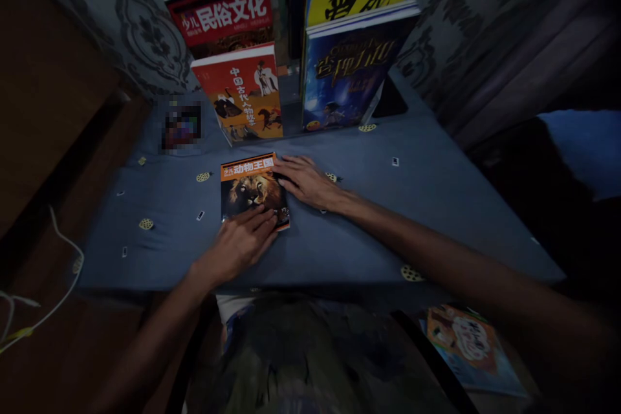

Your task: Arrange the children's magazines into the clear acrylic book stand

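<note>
Head view: the lion book (pixel 250 184) lies flat on the blue table (pixel 436 181), in front of the standing books (pixel 347 77). The left hand (pixel 246 236) is flat, fingers straight and close together, resting on the book's bottom part and gripping nothing. The right hand (pixel 308 181) is loose and flat too, its fingertips touching the top right corner. Both arms reach in from the bottom, the right one stretched longer.

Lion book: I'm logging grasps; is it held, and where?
Nothing looks gripped: the left hand rests over the lower part of the lion book, the right hand at its upper right edge.
</note>
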Motion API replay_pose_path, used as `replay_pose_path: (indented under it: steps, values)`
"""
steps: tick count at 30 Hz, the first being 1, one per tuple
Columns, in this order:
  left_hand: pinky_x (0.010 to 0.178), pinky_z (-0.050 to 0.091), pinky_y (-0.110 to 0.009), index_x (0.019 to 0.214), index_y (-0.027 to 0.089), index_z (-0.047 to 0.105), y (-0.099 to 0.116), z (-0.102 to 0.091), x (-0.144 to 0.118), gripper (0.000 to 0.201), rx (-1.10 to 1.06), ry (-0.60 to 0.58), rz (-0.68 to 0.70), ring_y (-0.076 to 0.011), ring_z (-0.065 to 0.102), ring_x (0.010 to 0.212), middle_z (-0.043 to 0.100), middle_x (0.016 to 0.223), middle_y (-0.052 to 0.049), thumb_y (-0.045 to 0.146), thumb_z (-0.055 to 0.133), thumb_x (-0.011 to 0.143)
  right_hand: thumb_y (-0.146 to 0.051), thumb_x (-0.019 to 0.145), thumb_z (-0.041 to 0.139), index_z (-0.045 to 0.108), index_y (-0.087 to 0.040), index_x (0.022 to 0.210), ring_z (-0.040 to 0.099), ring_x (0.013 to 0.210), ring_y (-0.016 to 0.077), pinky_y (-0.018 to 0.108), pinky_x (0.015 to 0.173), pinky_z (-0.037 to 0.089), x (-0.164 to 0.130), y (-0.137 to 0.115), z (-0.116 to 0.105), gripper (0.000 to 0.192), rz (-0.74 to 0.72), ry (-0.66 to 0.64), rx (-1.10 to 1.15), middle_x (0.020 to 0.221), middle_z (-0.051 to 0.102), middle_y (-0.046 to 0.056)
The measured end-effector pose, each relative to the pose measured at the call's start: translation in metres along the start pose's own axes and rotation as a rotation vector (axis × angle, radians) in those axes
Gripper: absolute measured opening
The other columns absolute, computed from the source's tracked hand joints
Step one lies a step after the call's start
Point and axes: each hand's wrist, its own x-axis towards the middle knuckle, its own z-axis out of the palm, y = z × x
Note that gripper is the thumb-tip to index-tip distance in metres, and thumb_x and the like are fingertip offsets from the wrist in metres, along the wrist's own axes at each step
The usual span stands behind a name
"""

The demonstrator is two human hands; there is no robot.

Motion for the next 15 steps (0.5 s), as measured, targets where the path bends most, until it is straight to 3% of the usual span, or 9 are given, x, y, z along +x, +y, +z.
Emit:
replay_pose_path:
  steps: [5, 9, 15]
  values:
    - [0.099, 0.057, -0.040, 0.121, 0.014, 0.065, -0.002, -0.008, 0.002, 0.030, -0.029, -0.031, 0.005, -0.0239, 0.067, 0.119, 0.073, 0.120, -0.011, 0.021, 0.043, 0.102, -0.026, 0.100, 0.044, 0.056, -0.017, 0.140, 0.039, 0.145, 0.0286, 0.055, 0.118, 0.031, -0.015, -0.013, -0.005, 0.043, 0.022, -0.034, 0.043, 0.150, 0.054, 0.010]
    - [0.099, 0.058, -0.039, 0.121, 0.014, 0.064, -0.002, -0.007, 0.002, 0.029, -0.024, -0.019, 0.020, -0.0240, 0.067, 0.119, 0.073, 0.120, -0.011, 0.022, 0.044, 0.102, -0.042, 0.102, 0.043, 0.055, -0.018, 0.142, 0.038, 0.147, 0.0291, 0.056, 0.119, 0.029, -0.030, -0.025, -0.009, 0.048, 0.039, -0.069, 0.067, 0.153, 0.049, 0.013]
    - [0.097, 0.057, -0.040, 0.118, 0.017, 0.066, 0.000, 0.002, -0.007, 0.028, -0.002, 0.101, 0.000, -0.0247, 0.067, 0.117, 0.073, 0.119, -0.010, 0.030, 0.051, 0.100, -0.075, 0.086, 0.052, 0.034, -0.017, 0.155, 0.025, 0.152, 0.0333, 0.059, 0.122, 0.021, -0.050, -0.033, -0.010, 0.092, -0.032, -0.157, 0.021, 0.162, 0.032, 0.017]
